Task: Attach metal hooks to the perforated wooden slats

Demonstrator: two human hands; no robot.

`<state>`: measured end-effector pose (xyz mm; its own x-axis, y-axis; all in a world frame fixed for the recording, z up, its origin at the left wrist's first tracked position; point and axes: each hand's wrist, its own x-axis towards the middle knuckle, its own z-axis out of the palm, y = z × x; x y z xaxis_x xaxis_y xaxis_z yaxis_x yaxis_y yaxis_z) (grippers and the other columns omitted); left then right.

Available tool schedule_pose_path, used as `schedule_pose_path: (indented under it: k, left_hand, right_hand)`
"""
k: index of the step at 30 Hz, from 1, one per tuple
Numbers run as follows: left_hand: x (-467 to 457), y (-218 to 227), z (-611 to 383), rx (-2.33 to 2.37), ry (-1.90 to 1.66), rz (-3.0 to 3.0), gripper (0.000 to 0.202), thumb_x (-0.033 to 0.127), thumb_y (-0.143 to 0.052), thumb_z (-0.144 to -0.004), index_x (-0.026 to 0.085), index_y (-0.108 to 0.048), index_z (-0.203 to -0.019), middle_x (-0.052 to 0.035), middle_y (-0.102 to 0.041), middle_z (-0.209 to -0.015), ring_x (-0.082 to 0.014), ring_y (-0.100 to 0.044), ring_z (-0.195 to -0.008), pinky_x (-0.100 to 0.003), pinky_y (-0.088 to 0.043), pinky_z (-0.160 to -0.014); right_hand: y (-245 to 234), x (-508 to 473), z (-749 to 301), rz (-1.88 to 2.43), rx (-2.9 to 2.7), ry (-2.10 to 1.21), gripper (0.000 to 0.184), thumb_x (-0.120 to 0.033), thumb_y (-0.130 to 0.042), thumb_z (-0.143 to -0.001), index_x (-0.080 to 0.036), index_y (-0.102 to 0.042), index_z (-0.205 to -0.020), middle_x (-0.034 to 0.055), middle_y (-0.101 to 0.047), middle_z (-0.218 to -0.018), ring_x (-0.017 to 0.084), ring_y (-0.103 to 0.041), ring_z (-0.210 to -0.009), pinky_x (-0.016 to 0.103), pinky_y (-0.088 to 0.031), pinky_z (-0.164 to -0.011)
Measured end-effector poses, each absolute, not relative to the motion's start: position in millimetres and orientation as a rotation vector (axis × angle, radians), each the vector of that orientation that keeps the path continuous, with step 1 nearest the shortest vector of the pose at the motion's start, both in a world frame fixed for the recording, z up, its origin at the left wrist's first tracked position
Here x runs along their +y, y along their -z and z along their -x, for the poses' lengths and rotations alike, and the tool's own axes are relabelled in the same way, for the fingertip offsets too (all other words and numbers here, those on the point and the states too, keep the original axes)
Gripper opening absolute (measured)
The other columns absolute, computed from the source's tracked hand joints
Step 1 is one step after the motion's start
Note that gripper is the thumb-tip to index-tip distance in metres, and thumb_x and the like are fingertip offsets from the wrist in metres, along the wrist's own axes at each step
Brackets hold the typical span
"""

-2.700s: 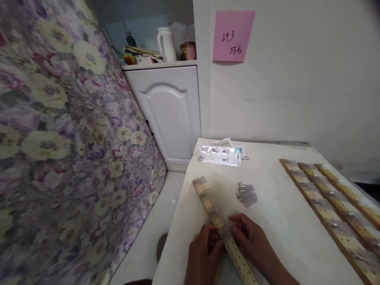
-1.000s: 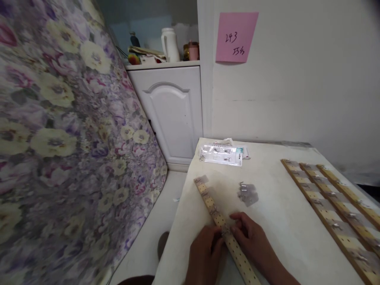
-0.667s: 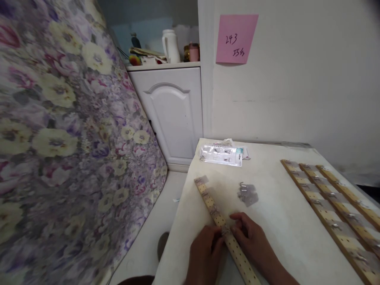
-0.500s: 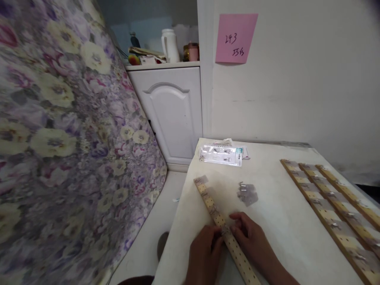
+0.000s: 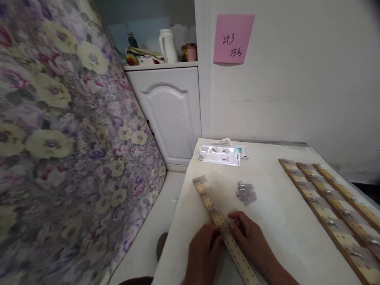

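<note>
While the left hand (image 5: pixel 204 250) pinches a perforated strip (image 5: pixel 237 255), right hand (image 5: pixel 249 234) alongside, grip unclear, long axis pointing far-left

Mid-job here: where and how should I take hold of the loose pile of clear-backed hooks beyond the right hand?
Probably pinch a metal hook on the left part of the loose pile, coming from above: the clear backings look flat and overlapping, with little edge to get under, while the metal offers narrow bars.

Pink paper (image 5: pixel 233 29) on wall (image 5: pixel 291 75): handwritten "243", characters below unclear; print on package (image 5: pixel 218 155) too small.
</note>
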<state>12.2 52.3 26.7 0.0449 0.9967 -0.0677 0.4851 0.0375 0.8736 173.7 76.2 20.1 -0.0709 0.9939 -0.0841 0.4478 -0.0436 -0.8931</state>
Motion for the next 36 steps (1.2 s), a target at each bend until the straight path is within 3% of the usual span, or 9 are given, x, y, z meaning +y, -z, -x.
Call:
schedule_pose_path:
  k: [6, 36]
  left_hand:
    - [52.3, -25.4, -12.0, 1.528, -0.848, -1.553, 0.018, 0.021, -0.051, -0.084, 0.024, -0.066, -0.094, -0.0014, -0.070, -0.094, -0.0172, -0.064, -0.089, -0.027, -0.047, -0.081]
    - [51.5, -32.5, -11.2, 1.499, -0.895, -1.520, 0.021, 0.018, -0.052, -0.081, 0.023, -0.065, -0.097, -0.0026, -0.071, -0.096, -0.0182, -0.065, -0.090, -0.027, -0.048, -0.081]
  right_hand:
    - [-24.0, 78.0, -168.8, 1.634, -1.632, -1.037, 0.024, -0.039, -0.050, -0.082, -0.020, -0.053, -0.097, -0.0025, -0.056, -0.066, 0.018, -0.057, -0.063, 0.029, -0.041, -0.061]
    - [-20.8, 80.7, -165.4, 1.639, -1.640, -1.006, 0.029, -0.032, -0.057, -0.074, -0.021, -0.056, -0.100, -0.0040, -0.057, -0.064, 0.017, -0.057, -0.064, 0.028, -0.041, -0.061]
